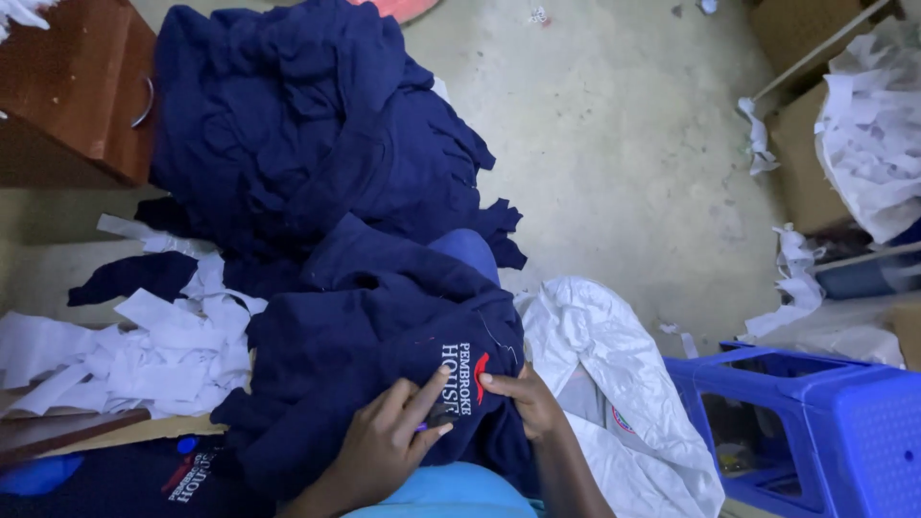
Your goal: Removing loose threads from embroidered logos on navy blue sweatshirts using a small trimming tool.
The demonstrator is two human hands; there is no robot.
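A navy blue garment (pixel 355 355) with a small white-and-red embroidered emblem (pixel 467 376) lies across my lap. My left hand (pixel 384 443) rests on it just left of the emblem, fingers pinching the fabric, with something small and purple showing between them. My right hand (pixel 526 401) grips the cloth at the emblem's right edge. A thin loose thread runs up from the emblem.
A big heap of navy garments (pixel 297 125) lies on the concrete floor ahead. White paper scraps (pixel 144 355) spread at left beside a wooden cabinet (pixel 77 86). A white bag (pixel 614 384) and blue plastic stool (pixel 815 422) stand at right.
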